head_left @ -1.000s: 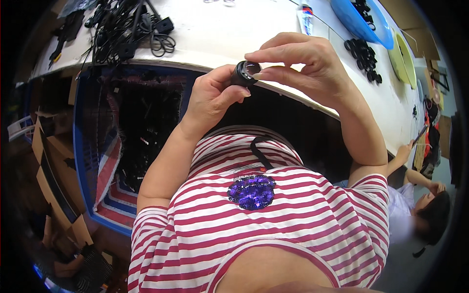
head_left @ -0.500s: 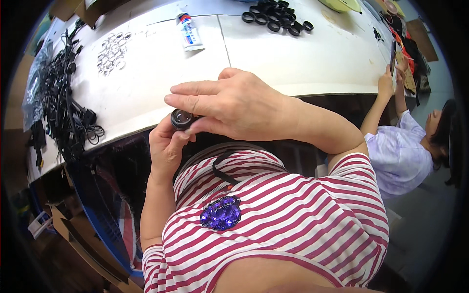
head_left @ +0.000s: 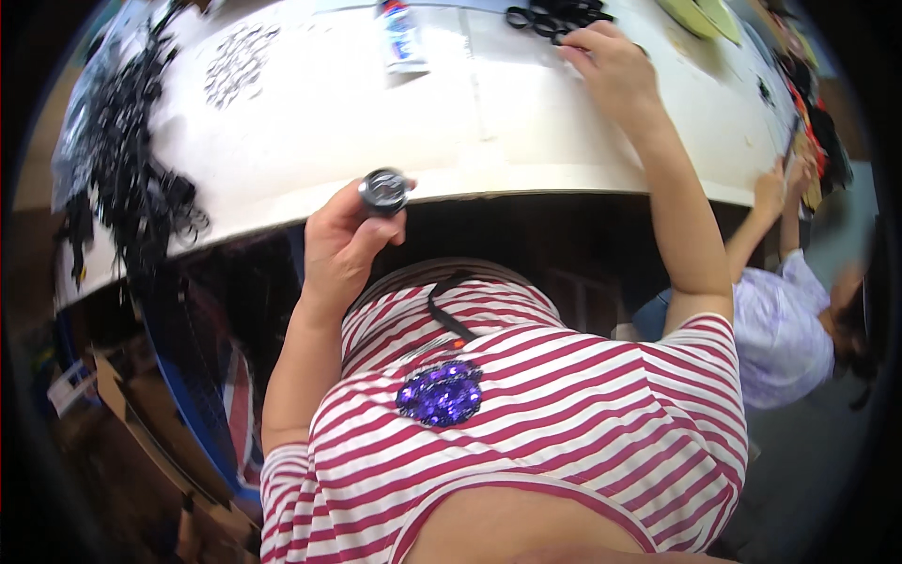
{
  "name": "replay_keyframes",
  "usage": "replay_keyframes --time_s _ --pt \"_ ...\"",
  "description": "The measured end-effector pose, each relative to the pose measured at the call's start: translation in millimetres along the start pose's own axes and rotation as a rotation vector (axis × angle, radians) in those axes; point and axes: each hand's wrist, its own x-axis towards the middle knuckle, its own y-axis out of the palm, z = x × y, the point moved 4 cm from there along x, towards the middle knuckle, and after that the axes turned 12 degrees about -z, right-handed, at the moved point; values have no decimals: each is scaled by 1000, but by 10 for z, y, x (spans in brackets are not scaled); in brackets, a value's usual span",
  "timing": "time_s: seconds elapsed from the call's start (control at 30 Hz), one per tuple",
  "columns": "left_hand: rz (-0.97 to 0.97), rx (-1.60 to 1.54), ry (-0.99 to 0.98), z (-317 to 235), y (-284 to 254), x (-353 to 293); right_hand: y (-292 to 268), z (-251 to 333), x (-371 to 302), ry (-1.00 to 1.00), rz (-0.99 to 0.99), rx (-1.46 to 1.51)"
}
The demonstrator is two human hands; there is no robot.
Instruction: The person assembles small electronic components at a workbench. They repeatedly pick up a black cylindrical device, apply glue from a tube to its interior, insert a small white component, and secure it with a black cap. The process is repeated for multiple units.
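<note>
My left hand (head_left: 343,246) is closed around a black cylinder with a clear round lens in its upper end (head_left: 383,191), held just in front of the table's near edge. Thumb and fingers wrap its sides, and the lens faces up. Farther off to the right, my right hand (head_left: 615,75) reaches over the table to a pile of black rings (head_left: 550,17). Its thumb and forefinger look apart at the near side of the pile, with no ring visible between them. Some of the rings are hidden behind this hand, and the picture is slightly blurred.
Clear thin rings (head_left: 240,64) lie spread on the white table (head_left: 329,132), left of a white and blue tube (head_left: 404,42). Black cables (head_left: 132,169) heap at the left edge. A green bowl (head_left: 691,17) stands far right. Another person (head_left: 780,329) sits at right.
My right hand has left the lens cylinder and moved far right to the black rings. My left hand still holds the cylinder, now slightly higher and farther right in view.
</note>
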Motion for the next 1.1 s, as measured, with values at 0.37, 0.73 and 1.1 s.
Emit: replay_keyframes --time_s 0.37,0.73,1.1 --pt "-37 35 -43 -10 -269 -65 -217 1622 -334 -350 246 904" --pt "-45 137 -52 -32 -450 -149 -102 1925 -363 -476 318 802" --pt "25 184 20 -51 -483 -159 -181 2027 -318 -663 398 658"
